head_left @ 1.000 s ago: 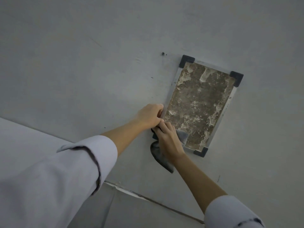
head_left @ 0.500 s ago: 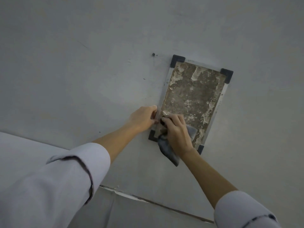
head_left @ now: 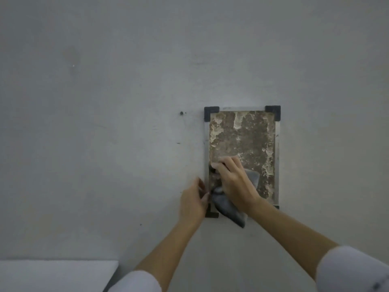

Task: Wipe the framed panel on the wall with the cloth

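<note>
A framed panel (head_left: 242, 140) hangs on the grey wall, with a mottled brown and whitish surface, a thin metal frame and dark corner pieces. My right hand (head_left: 233, 182) grips a grey cloth (head_left: 228, 207) and presses it against the panel's lower left part; a tail of the cloth hangs below the frame. My left hand (head_left: 192, 201) holds the frame's lower left edge, fingers curled at the rim. The lower left part of the panel is hidden behind my hands.
The grey wall (head_left: 105, 123) fills the view, with a small dark hole (head_left: 181, 113) left of the panel's top. A white surface (head_left: 56, 275) lies at the bottom left, below the wall.
The view has turned, so the panel now looks upright. My right hand with the cloth has moved up the panel's left side. My left hand now sits lower on the frame edge.
</note>
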`<act>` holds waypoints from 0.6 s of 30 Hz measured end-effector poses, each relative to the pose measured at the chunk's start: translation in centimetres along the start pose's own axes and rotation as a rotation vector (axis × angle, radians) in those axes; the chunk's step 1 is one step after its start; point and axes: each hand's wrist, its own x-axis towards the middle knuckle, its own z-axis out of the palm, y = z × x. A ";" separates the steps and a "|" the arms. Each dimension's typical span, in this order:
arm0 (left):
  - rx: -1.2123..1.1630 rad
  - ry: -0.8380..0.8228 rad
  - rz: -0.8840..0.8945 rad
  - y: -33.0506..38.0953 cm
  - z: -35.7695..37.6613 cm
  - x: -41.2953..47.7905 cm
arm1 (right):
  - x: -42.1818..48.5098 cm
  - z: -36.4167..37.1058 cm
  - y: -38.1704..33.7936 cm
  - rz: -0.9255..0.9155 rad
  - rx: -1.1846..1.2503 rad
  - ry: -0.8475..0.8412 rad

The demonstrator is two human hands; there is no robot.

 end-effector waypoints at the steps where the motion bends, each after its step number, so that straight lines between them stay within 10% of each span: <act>1: -0.018 -0.008 0.017 0.1 -0.1 0.2 | 1.3 0.2 0.3 -0.033 -0.038 0.007; 9: 0.108 -0.096 0.042 0.7 -0.8 1.2 | -3.3 2.5 -0.6 -0.222 -0.036 -0.241; 18: 0.189 -0.168 -0.046 1.2 -1.3 1.7 | 6.6 -0.4 2.1 -0.052 -0.149 0.052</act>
